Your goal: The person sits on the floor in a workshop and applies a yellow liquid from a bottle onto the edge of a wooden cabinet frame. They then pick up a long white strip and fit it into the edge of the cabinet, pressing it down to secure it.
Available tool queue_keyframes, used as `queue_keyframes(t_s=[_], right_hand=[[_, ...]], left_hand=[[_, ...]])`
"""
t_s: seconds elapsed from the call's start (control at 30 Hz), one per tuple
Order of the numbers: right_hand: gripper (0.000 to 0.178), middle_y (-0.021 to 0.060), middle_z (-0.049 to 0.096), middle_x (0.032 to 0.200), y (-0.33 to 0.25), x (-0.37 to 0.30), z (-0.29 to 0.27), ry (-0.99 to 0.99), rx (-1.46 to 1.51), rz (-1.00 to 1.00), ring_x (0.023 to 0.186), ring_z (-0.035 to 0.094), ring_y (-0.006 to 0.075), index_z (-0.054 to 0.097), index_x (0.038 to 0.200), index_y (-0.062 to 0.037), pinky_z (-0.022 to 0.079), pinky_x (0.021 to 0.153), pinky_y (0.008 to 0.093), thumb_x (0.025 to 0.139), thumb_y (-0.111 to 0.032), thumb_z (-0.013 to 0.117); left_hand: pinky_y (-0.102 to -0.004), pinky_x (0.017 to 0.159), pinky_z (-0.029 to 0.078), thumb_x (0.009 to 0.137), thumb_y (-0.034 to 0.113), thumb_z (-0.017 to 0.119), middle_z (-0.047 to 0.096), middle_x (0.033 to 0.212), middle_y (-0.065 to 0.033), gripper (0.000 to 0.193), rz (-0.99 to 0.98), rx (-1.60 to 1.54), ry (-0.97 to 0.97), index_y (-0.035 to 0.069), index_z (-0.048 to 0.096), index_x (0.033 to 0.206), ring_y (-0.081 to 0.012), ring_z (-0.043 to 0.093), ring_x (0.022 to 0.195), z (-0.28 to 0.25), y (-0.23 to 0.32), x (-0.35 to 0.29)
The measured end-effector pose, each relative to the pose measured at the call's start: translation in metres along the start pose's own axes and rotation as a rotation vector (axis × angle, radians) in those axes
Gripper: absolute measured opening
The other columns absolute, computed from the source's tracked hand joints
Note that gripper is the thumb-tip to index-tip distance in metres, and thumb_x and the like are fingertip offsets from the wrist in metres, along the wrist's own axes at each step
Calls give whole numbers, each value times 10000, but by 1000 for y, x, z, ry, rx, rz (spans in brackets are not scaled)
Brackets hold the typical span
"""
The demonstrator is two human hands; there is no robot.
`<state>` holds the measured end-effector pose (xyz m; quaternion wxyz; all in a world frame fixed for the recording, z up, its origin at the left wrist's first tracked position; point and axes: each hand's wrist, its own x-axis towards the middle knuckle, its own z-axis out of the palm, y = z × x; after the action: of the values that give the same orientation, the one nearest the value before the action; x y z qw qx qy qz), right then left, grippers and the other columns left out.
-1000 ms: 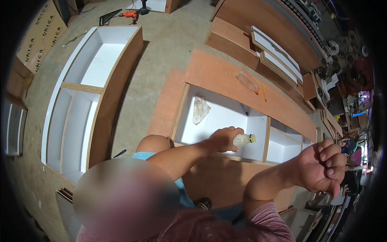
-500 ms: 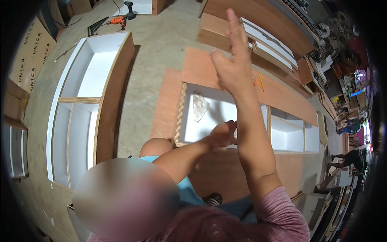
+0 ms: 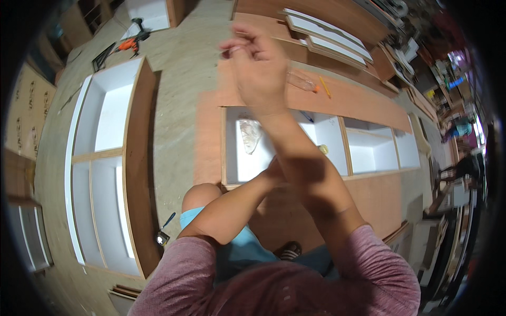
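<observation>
My right hand is raised over the far edge of a white-lined wooden cabinet, blurred, its fingers loosely bent and apart, with nothing seen in it. Lower down, my left hand is over the cabinet's near edge; the right forearm crosses in front and hides its fingers. Inside the cabinet's left compartment lie a crumpled clear plastic bag, a slim dark blue tool and a small round yellowish object. Beyond it, a clear bottle with an orange cap and a yellow pencil rest on a wood panel.
Another wooden cabinet lies along my left. Beside it are a tape measure and a blue-handled tool. An orange drill and a dark drill are at far left. Stacked boards lie beyond; people are at far right.
My right hand has swung left and its outstretched fingers have bent. The left hand has slipped behind the right forearm. The view has shifted, uncovering the bottle.
</observation>
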<state>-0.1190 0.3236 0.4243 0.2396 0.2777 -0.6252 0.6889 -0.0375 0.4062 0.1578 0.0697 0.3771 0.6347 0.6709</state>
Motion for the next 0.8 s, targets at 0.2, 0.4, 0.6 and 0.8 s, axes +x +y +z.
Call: queue_keyframes(t_s=[0.2, 0.4, 0.6, 0.8], right_hand=[[304, 119, 668, 898, -12, -48, -66, -230, -475, -95, 862, 659, 261, 661, 1196, -12, 547, 822, 331, 904, 62, 617], [377, 142, 615, 1110, -43, -153, -212, -72, -808, 57, 1012, 622, 305, 653, 1233, -55, 521, 879, 361, 864, 13, 681], [571, 111, 591, 1234, -26, -260, -270, 109, -564, 718, 1081, 602, 226, 534, 1405, -71, 509, 933, 367, 870, -49, 734], [565, 139, 616, 1254, -44, -242, -246, -30, -336, 582, 1096, 601, 249, 524, 1406, -45, 489, 967, 364, 893, -143, 739]], left_hand=[[-378, 1021, 467, 946, 231, 715, 602, 1273, -113, 590, -285, 203, -132, 44, 451, 1439, -214, 566, 1198, -27, 62, 18], [-397, 974, 497, 774, 137, 867, 661, 1238, -139, 684, -477, 271, 21, 42, 539, 1367, -256, 624, 1135, -19, 98, 23], [-369, 1009, 500, 746, 36, 851, 653, 1243, -153, 676, -476, 189, 31, 42, 551, 1352, -270, 631, 1161, -13, 93, 15], [-365, 986, 521, 762, -12, 832, 676, 1256, -146, 719, -388, 115, 0, 40, 525, 1411, -244, 646, 1166, 2, 99, 21]])
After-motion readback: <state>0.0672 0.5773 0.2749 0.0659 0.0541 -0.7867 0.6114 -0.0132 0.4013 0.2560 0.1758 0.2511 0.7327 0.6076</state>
